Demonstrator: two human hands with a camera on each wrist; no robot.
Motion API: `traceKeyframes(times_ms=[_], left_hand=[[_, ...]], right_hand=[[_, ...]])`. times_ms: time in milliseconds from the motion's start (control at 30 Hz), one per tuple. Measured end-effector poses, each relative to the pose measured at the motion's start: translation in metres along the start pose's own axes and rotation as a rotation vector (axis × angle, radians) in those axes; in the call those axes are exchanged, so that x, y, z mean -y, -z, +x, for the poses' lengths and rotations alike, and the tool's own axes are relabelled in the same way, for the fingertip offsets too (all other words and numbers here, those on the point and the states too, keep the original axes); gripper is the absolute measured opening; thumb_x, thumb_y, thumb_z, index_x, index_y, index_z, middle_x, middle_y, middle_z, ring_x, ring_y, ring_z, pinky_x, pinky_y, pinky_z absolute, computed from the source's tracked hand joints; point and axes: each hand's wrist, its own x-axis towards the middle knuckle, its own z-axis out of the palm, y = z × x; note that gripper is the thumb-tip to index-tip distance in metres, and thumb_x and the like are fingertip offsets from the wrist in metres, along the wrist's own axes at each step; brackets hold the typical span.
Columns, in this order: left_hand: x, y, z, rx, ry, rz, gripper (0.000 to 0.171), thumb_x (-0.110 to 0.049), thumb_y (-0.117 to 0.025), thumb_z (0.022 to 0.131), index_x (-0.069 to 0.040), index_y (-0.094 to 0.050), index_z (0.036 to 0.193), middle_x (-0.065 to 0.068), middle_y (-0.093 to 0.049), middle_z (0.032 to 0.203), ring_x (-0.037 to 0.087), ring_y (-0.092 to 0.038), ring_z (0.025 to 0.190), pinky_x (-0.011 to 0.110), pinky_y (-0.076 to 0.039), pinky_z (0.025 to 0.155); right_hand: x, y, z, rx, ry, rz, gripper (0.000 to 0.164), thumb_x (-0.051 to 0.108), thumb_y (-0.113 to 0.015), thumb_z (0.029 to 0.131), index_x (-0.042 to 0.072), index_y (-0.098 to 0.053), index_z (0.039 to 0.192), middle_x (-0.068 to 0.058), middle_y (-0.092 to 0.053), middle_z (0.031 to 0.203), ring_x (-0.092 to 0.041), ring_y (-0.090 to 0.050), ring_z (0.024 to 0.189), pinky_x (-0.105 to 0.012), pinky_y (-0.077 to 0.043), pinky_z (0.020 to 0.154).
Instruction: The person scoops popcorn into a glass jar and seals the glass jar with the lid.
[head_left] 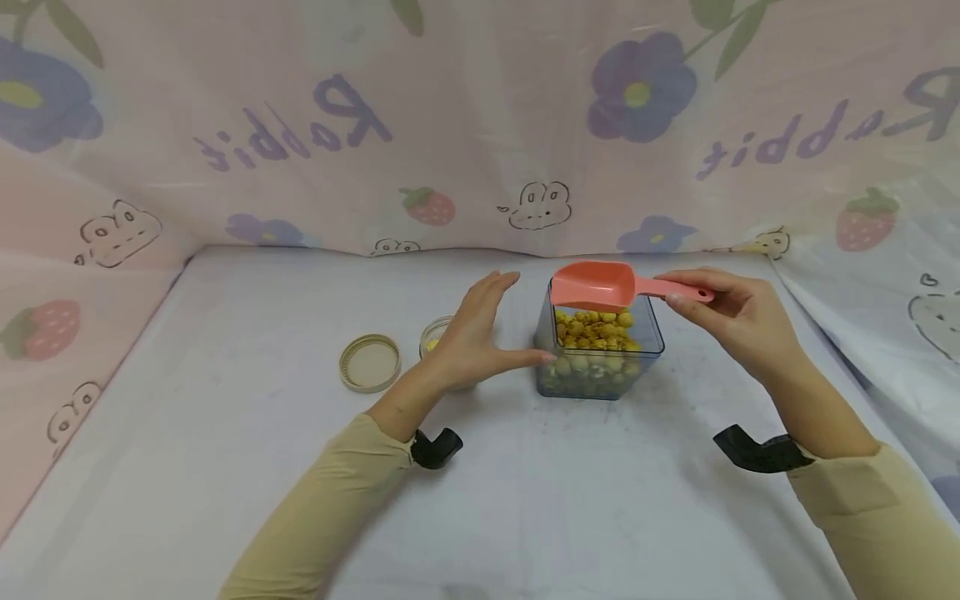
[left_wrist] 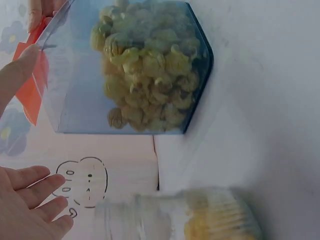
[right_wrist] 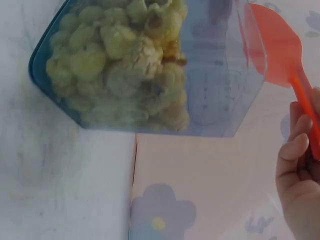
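A clear bluish square container (head_left: 600, 367) stands right of centre, part filled with yellow popcorn (head_left: 596, 329). Over its open top is a coral-red scoop (head_left: 596, 286), its bowl bare of popcorn. My right hand (head_left: 738, 312) pinches the scoop's handle between thumb and fingers. My left hand (head_left: 472, 337) is spread with straight fingers, its thumb tip right at the container's near left rim. Behind that hand a small clear jar (left_wrist: 165, 217) with some yellow popcorn in it is partly hidden in the head view. The container's popcorn also shows through its wall in the right wrist view.
A round beige-rimmed lid (head_left: 370, 363) lies on the white tabletop (head_left: 187, 442) left of the jar. A pink printed curtain (head_left: 480, 125) hangs along the back, with more printed cloth at both sides.
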Motion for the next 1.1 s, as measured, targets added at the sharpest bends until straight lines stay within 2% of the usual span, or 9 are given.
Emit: traceKeyframes(times_ms=[133,433,700,900,1100], left_hand=[[-0.003,-0.004,0.003,0.009,-0.021,-0.006,0.105,-0.043,-0.085,0.069,-0.013,-0.026,0.151,0.004,-0.026,0.156,0.02,-0.014,0.148,0.043,-0.02,0.119],[-0.01,-0.01,0.012,0.045,-0.047,-0.002,0.106,-0.043,-0.084,0.07,-0.014,-0.023,0.152,0.003,-0.027,0.156,0.019,-0.023,0.144,0.04,-0.025,0.117],[-0.014,-0.017,0.017,0.076,-0.049,-0.008,0.107,-0.042,-0.084,0.07,-0.013,-0.022,0.152,0.004,-0.027,0.156,0.02,-0.024,0.144,0.041,-0.027,0.116],[-0.016,-0.021,0.021,0.107,-0.051,0.002,0.108,-0.044,-0.084,0.07,-0.013,-0.021,0.153,0.005,-0.026,0.156,0.02,-0.025,0.144,0.041,-0.027,0.116],[-0.017,-0.023,0.023,0.118,-0.049,-0.02,0.109,-0.042,-0.083,0.071,-0.012,-0.017,0.153,0.006,-0.025,0.156,0.021,-0.026,0.144,0.041,-0.028,0.116]], right_hand=[[-0.002,0.005,-0.003,-0.001,0.01,0.001,0.026,-0.011,-0.06,0.087,-0.003,-0.069,0.11,0.008,-0.067,0.085,-0.007,-0.049,0.066,-0.017,-0.039,0.054],[-0.003,0.016,-0.008,-0.016,-0.03,-0.123,0.026,-0.008,-0.061,0.087,0.0,-0.069,0.11,0.011,-0.065,0.083,-0.007,-0.047,0.065,-0.023,-0.033,0.052],[-0.005,0.019,-0.014,-0.04,-0.061,-0.217,0.025,-0.007,-0.063,0.087,0.001,-0.069,0.11,0.015,-0.065,0.083,-0.006,-0.045,0.063,-0.025,-0.031,0.049],[-0.006,0.025,-0.017,-0.029,-0.062,-0.252,0.025,-0.007,-0.063,0.087,0.002,-0.069,0.109,0.016,-0.065,0.084,-0.006,-0.046,0.063,-0.024,-0.032,0.049],[-0.005,0.031,-0.015,0.03,-0.043,-0.304,0.026,-0.007,-0.064,0.086,0.001,-0.069,0.111,0.014,-0.063,0.085,-0.007,-0.045,0.065,-0.024,-0.032,0.051]])
